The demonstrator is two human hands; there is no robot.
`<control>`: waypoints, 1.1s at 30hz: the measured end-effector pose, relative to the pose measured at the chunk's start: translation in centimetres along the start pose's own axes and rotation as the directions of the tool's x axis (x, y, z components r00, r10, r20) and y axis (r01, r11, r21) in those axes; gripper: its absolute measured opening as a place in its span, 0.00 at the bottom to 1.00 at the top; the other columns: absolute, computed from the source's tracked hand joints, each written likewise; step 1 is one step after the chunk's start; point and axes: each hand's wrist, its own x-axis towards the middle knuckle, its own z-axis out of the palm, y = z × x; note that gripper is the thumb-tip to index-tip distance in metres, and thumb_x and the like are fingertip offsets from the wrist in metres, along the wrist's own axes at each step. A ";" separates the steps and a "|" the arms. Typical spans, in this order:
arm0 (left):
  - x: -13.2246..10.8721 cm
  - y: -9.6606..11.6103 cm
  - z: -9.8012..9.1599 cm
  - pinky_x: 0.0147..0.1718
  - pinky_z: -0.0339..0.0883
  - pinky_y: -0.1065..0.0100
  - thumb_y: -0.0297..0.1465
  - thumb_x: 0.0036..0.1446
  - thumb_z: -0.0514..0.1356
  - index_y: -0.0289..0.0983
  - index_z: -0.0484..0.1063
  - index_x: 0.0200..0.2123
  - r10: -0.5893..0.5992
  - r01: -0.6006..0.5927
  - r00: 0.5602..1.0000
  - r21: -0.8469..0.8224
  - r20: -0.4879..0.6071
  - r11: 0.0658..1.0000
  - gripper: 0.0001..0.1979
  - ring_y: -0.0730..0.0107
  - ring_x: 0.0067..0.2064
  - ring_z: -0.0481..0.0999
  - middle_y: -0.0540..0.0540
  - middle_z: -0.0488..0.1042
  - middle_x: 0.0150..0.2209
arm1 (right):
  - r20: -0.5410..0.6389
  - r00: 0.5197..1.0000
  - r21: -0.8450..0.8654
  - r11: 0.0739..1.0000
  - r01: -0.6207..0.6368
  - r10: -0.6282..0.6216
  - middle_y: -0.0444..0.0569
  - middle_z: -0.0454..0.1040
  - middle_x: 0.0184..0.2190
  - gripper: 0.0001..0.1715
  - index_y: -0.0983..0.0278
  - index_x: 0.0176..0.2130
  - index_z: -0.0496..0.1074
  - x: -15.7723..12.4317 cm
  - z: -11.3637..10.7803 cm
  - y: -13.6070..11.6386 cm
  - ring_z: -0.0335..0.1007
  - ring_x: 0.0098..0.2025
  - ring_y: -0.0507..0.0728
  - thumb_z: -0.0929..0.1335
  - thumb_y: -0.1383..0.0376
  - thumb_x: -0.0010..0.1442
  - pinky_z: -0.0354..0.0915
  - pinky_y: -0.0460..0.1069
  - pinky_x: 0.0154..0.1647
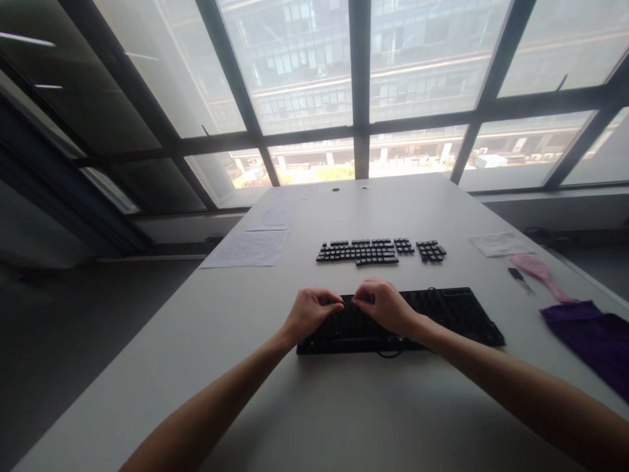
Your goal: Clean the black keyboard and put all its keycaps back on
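Observation:
A black keyboard base (442, 314) lies on the white table (344, 406) in front of me. My left hand (309, 311) and my right hand (386, 305) both rest over its left part, fingers curled and pinched together near the top edge. What they pinch is too small to make out. Beyond the base, several black keycaps (363, 252) are laid out on the table in keyboard order, with separate small groups (431, 251) to the right.
Paper sheets (250, 249) lie at the far left of the table. At the right are a white cloth (498, 244), a pink brush (538, 270), a small dark tool (515, 274) and a purple cloth (594, 334). Large windows stand behind the table.

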 end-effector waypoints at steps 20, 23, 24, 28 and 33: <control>-4.0 -0.5 2.3 0.41 0.70 0.60 0.29 0.54 0.69 0.43 0.83 0.30 0.068 -0.070 0.997 0.051 0.027 0.996 0.02 0.63 0.38 0.78 0.50 0.84 0.35 | 0.098 0.994 0.143 0.989 0.024 -0.038 0.47 0.78 0.32 0.07 0.62 0.33 0.77 -3.9 2.0 -0.5 0.72 0.37 0.56 0.72 0.74 0.59 0.67 0.51 0.41; -4.2 -0.4 2.5 0.42 0.69 0.60 0.28 0.54 0.69 0.42 0.82 0.30 0.103 -0.105 0.994 0.082 0.022 0.991 0.03 0.64 0.38 0.78 0.50 0.84 0.35 | 0.110 0.992 0.118 0.992 0.044 -0.057 0.47 0.78 0.33 0.07 0.62 0.33 0.77 -3.9 2.1 -0.5 0.72 0.38 0.56 0.72 0.75 0.59 0.67 0.51 0.42; -4.2 -0.5 2.6 0.42 0.69 0.60 0.28 0.55 0.69 0.42 0.82 0.30 0.121 -0.123 0.992 0.097 0.019 0.988 0.03 0.65 0.38 0.78 0.50 0.84 0.36 | 0.110 0.992 0.105 0.993 0.054 -0.066 0.47 0.78 0.33 0.08 0.62 0.33 0.77 -4.0 2.1 -0.6 0.72 0.38 0.56 0.72 0.75 0.59 0.67 0.51 0.43; -4.7 -0.9 3.0 0.40 0.70 0.61 0.29 0.59 0.66 0.42 0.82 0.31 0.225 -0.222 0.974 0.181 0.006 0.958 0.05 0.65 0.38 0.76 0.48 0.83 0.37 | 0.109 0.985 0.036 0.991 0.130 -0.134 0.47 0.78 0.34 0.08 0.62 0.33 0.77 -4.3 2.4 -0.7 0.71 0.39 0.56 0.71 0.74 0.61 0.67 0.51 0.43; -5.1 -1.1 3.2 0.38 0.72 0.60 0.30 0.64 0.62 0.42 0.81 0.33 0.355 -0.347 0.934 0.293 0.026 0.891 0.09 0.64 0.38 0.74 0.46 0.83 0.39 | 0.111 0.974 -0.036 0.978 0.203 -0.198 0.48 0.77 0.35 0.08 0.62 0.32 0.75 -4.5 2.6 -0.7 0.70 0.39 0.56 0.71 0.73 0.62 0.66 0.51 0.44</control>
